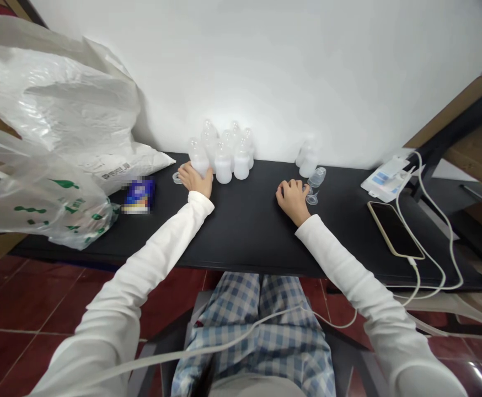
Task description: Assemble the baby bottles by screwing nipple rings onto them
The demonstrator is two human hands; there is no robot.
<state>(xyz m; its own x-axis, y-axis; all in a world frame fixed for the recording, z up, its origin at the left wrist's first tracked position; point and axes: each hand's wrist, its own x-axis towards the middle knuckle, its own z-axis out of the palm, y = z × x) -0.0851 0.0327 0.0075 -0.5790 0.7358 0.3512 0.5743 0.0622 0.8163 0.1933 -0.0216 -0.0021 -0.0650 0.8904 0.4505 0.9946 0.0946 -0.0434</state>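
Note:
My left hand (196, 180) rests on the black table (245, 226), its fingers wrapped round a translucent plastic bottle (198, 156) at the left of a cluster of several upright bottles (228, 149) by the white wall. A small clear ring (177, 178) lies just left of that hand. My right hand (292, 198) lies on the table with fingers curled, touching a small clear funnel-shaped piece (312, 197). Beside it a clear cap (317, 177) lies on its side, and behind that a further bottle (307, 159) stands.
Large plastic bags (46, 138) fill the table's left end, with a blue packet (139, 195) beside them. At the right lie a phone (395, 229) on a white cable (431, 242) and a white packet (384, 180). A shelf frame stands at far right.

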